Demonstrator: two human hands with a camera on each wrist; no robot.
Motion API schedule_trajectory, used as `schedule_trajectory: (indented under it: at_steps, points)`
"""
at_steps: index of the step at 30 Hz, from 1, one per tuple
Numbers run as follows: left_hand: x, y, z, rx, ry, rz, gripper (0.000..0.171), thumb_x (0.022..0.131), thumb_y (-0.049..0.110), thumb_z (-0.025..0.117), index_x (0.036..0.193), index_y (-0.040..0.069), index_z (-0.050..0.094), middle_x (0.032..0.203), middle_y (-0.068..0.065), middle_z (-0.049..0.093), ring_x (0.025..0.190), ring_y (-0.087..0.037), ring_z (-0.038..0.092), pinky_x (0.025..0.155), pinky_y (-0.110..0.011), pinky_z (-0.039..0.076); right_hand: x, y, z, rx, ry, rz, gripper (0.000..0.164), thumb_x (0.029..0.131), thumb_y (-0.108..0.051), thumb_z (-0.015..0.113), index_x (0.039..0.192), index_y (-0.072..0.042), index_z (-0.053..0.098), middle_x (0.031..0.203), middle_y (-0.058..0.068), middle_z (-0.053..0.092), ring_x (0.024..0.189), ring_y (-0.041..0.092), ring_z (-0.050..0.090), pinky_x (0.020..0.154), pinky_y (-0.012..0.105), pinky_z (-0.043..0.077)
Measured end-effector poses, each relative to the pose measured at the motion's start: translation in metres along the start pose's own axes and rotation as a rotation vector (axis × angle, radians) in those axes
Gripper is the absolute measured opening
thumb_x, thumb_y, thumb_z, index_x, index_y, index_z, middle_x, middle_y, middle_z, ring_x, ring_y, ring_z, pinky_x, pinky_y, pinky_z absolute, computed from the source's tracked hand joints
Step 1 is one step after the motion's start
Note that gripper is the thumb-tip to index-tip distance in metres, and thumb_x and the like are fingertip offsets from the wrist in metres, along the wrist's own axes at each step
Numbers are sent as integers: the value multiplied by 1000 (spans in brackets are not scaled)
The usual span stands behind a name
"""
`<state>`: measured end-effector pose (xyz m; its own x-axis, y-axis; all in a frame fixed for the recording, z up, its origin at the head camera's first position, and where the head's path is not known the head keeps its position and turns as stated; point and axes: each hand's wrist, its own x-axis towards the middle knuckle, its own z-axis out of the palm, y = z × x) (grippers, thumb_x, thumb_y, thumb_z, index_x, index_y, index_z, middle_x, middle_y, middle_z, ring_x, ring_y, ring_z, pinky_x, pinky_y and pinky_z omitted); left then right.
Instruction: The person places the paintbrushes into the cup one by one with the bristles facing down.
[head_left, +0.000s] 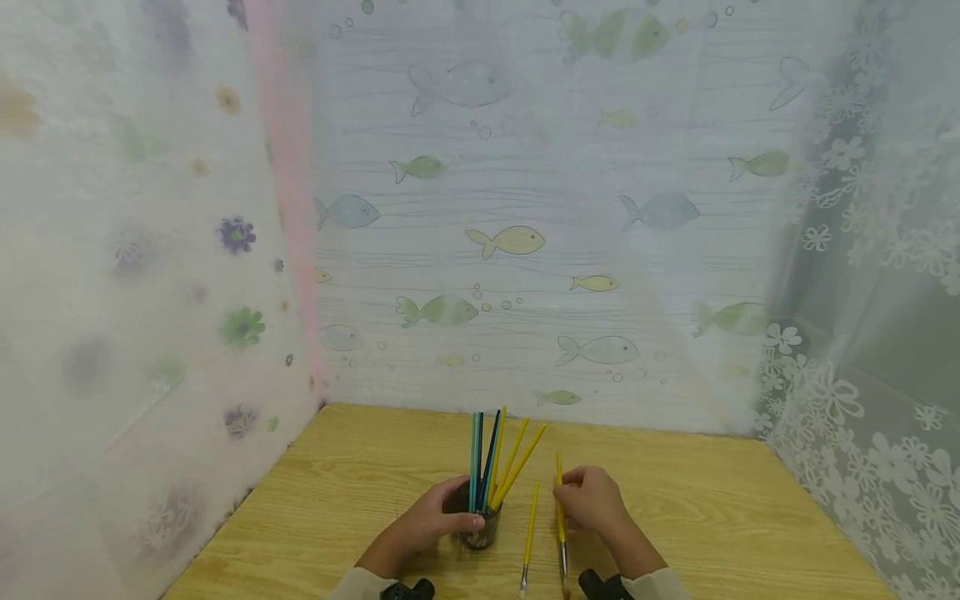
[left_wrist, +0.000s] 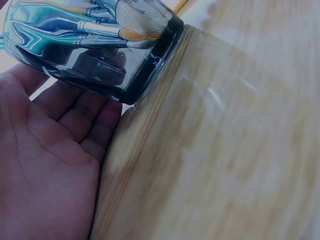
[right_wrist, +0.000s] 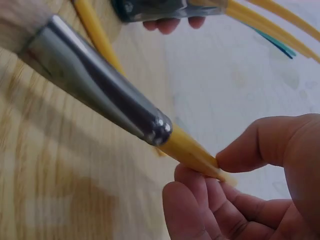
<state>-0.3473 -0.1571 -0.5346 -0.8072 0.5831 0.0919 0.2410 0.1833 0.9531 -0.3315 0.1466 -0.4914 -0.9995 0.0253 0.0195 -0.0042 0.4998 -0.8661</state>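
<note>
My left hand (head_left: 435,517) is curled round a dark see-through cup (head_left: 480,533) standing on the table. Several paintbrushes stand in it bristles down, with teal, dark blue and yellow handles (head_left: 517,467) fanning out of the top. In the left wrist view their bristles (left_wrist: 142,30) show through the cup's wall. My right hand (head_left: 592,498) pinches the yellow handle of a paintbrush (head_left: 561,517) between thumb and fingers, bristles toward me. The right wrist view shows its wide silver ferrule (right_wrist: 100,80) close up. Between the hands, a thinner yellow paintbrush (head_left: 530,533) lies on the table.
The wood-grain table (head_left: 360,450) ends at a back curtain (head_left: 525,333) printed with fish. A flowered curtain (head_left: 150,333) hangs along the left side and a lacy see-through one (head_left: 862,400) along the right.
</note>
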Motion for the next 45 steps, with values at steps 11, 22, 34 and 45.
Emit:
schedule_trajectory:
  at_steps: [11, 22, 34, 45]
  points:
    - [-1, 2, 0, 5, 10, -3, 73, 98, 39, 70, 158, 9, 41, 151, -10, 55, 141, -26, 50, 116, -43, 42, -2, -15, 0, 105, 43, -53, 35, 94, -14, 62, 124, 4, 66, 103, 10, 67, 77, 18, 63, 61, 35, 60]
    - [-1, 2, 0, -6, -8, 8, 72, 98, 38, 69, 158, 9, 40, 147, -8, 59, 136, -21, 54, 111, -34, 44, -10, -31, -3, 171, 92, -130, 20, 95, -12, 64, 111, 1, 63, 97, 10, 60, 72, 21, 60, 63, 37, 61]
    - [-2, 4, 1, 54, 45, -24, 78, 96, 41, 71, 158, 6, 40, 155, -15, 51, 144, -34, 46, 117, -54, 38, -14, -42, -8, 209, 130, -168, 15, 93, -8, 65, 106, -1, 62, 94, 11, 62, 72, 21, 64, 69, 41, 63]
    - [-2, 5, 0, 64, 58, -29, 81, 96, 43, 72, 159, 5, 38, 156, -18, 48, 146, -38, 43, 118, -59, 36, -16, -50, -12, 310, 170, -194, 17, 94, -8, 68, 109, -3, 61, 96, 13, 64, 80, 21, 73, 73, 34, 63]
